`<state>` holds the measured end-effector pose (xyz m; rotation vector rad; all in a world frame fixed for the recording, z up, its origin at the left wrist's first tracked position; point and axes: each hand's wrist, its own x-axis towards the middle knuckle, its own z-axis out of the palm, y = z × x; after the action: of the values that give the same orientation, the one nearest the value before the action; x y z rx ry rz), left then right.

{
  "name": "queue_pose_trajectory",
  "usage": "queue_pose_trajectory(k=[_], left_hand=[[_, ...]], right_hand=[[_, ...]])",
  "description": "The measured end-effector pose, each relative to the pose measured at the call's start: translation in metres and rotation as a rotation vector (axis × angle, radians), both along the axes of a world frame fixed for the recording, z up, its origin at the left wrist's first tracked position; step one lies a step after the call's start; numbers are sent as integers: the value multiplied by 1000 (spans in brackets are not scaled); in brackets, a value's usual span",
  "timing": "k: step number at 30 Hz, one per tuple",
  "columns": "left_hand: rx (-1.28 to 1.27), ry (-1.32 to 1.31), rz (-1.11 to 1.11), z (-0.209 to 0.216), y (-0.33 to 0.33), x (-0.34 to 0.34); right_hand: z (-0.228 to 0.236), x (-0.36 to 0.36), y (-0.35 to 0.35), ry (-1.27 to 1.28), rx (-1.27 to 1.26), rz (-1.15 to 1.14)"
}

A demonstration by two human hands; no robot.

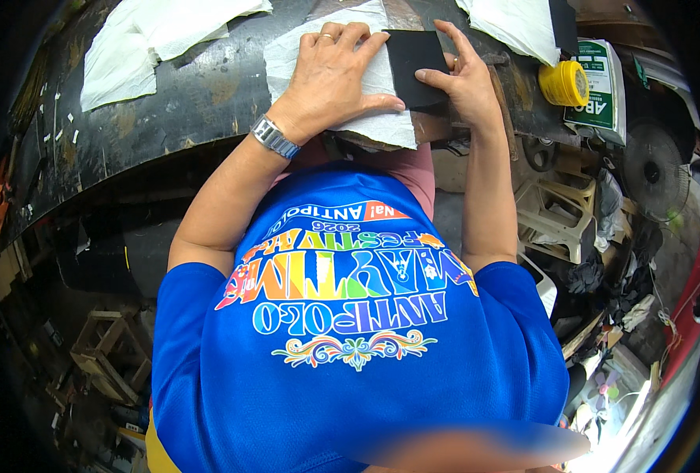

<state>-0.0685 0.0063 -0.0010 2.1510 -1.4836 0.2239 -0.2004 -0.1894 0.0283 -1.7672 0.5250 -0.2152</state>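
A flat black square piece [415, 55] lies partly over a white cloth-like sheet [287, 59] at the table's near edge. My right hand [472, 87] grips the piece at its right side, the thumb on top and the other fingers along its edge; their undersides are hidden. Flat on the white sheet rests my left hand [328, 75], its fingers spread and the thumb stretched toward the black piece. The index fingertip reaches the piece's left edge. What the square is made of I cannot tell.
More white sheets [121, 67] lie at the left of the dark worktable [200, 106], and another [511, 27] at the right. A yellow tub [559, 84] stands by a green-and-white container [608, 102]. A plastic stool [551, 209] and a fan [656, 169] are at right.
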Motion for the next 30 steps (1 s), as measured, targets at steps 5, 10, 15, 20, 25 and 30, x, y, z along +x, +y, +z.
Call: queue_pose_trajectory(k=[5,10,15,20,25,30], left_hand=[[-10,-25,-5,-2,-1,1],[-18,-40,-4,-5,-2,1],[-4,-39,1,-4,-1,1],[-15,-43,-2,-5,-2,1],[-16,-42,8,-6,-2,0],[-9,-18,12,0,-3,0]], right_hand=[[4,3,-10,37,98,-10],[0,2,-13,-7,167,-36],[-2,0,-11,5,117,-43],[-5,-1,-7,-14,71,-32],[-4,0,3,-58,-9,7],[1,-14,9,-45,-444,-178]])
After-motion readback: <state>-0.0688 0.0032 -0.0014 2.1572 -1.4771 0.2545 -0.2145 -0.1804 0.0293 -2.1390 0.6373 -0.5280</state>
